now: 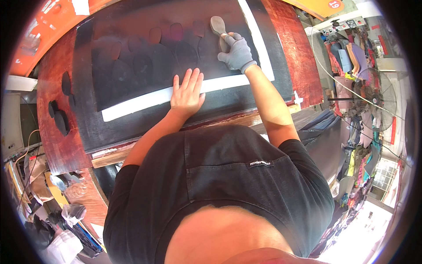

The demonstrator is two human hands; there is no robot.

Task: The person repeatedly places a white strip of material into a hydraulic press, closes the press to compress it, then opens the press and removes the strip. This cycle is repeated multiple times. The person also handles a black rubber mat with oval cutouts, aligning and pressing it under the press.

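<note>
While loose black pieces (61,122) lie at the left on the red-brown surface (52,145), sole-like outlines (176,32) cross the black sheet (104,90), suggesting that part is already worked. The bare left hand (187,94) lies flat, fingers slightly spread, holding nothing. Farther right, the gloved right hand (237,50) has its fingers around a grey-brown sole-shaped form (216,23) on the sheet; the narrow area beyond seems unmarked.

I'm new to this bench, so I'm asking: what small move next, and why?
Perhaps ease the grey, sole-shaped piece flat against the black, flat sheet: the grey-gloved right hand holds it there beside dark sole-shaped outlines, while the bare left hand lies across the white strip.
</note>
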